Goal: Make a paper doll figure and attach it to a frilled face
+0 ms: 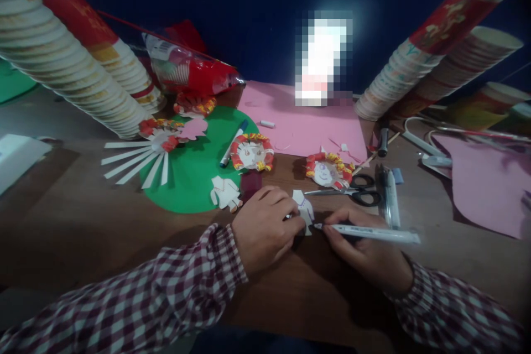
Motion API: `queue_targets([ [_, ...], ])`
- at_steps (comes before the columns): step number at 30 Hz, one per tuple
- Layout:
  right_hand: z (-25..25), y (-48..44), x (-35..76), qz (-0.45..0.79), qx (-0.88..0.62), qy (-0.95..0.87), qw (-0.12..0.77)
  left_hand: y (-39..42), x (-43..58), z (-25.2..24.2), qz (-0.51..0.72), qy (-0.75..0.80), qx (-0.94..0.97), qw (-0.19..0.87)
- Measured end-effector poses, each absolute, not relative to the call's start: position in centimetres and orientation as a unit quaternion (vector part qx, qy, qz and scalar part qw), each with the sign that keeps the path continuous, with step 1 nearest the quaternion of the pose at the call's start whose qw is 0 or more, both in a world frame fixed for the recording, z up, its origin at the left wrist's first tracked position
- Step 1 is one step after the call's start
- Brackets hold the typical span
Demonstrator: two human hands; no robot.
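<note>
A white marker pen point(373, 232) is pinched in my right hand point(369, 257), its dark tip touching or just above the edge of a small white paper cutout point(306, 210) with purple lines drawn on it. My left hand point(267, 227) presses this cutout against the brown table, and its curled fingers hide part of it. To the left of that hand lies another white cutout point(226, 192) shaped like a body with limbs. Two paper faces with red and yellow rims, one point(252, 153) on the left and one point(329, 170) on the right, lie beyond my hands.
Black-handled scissors point(365, 191) lie right of centre, near a capped pen point(391, 199). Green paper point(166, 196) and pink paper point(265, 105) cover parts of the table point(290, 298). Tall paper cup stacks point(74, 55) lean on the left, with others point(418, 55) at right. A glowing blurred screen point(323, 55) stands behind.
</note>
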State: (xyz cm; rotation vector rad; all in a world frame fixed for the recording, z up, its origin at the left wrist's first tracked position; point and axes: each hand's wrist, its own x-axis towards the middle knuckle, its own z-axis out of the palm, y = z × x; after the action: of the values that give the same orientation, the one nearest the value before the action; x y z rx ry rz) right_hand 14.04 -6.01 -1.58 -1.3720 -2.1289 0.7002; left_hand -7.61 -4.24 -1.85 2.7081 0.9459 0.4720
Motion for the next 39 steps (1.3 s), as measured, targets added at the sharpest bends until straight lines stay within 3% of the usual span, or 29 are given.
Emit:
queue_targets([
  [17,-1.51,-6.02,14.19,0.271,-0.525,-0.752,0.293,-4.26,-7.53,-2.28,0.170,0.327,0.923,0.111],
  [39,-1.40,-5.96,14.05,0.264,-0.504,-0.775,0.277,-4.24,-7.51,-2.25,0.178,0.322,0.922,0.118],
])
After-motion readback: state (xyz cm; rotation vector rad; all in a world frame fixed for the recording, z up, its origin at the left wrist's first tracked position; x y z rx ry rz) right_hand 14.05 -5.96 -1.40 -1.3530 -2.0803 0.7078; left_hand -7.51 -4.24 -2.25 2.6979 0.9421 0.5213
